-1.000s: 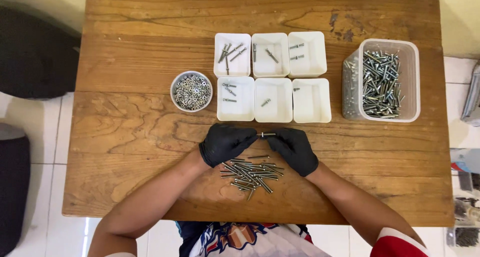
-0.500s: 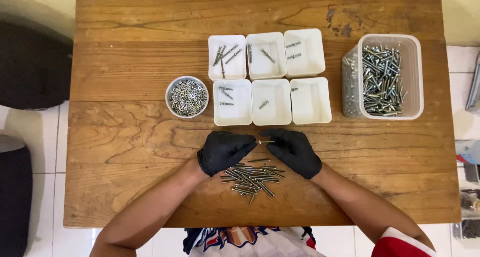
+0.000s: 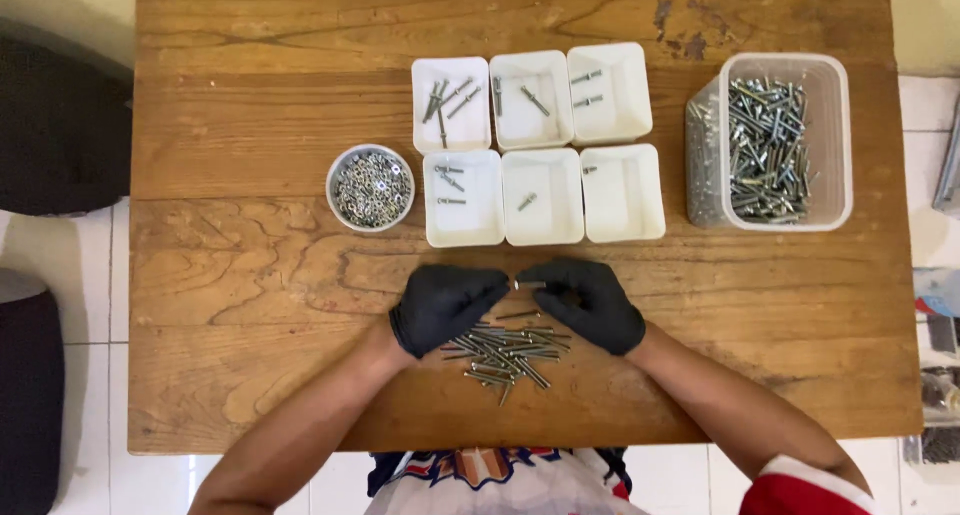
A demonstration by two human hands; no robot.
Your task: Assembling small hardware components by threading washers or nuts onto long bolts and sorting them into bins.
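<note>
both gloved hands are pinching one small bolt (image 3: pixel 517 285) at mid-frame — left hand (image 3: pixel 445 305) and right hand (image 3: pixel 588 303) closing fingertips on its ends, just above the loose bolt pile (image 3: pixel 505 350); seemingly checking its size — next calls for matching it to a white tray (image 3: pixel 540 140) above
</note>
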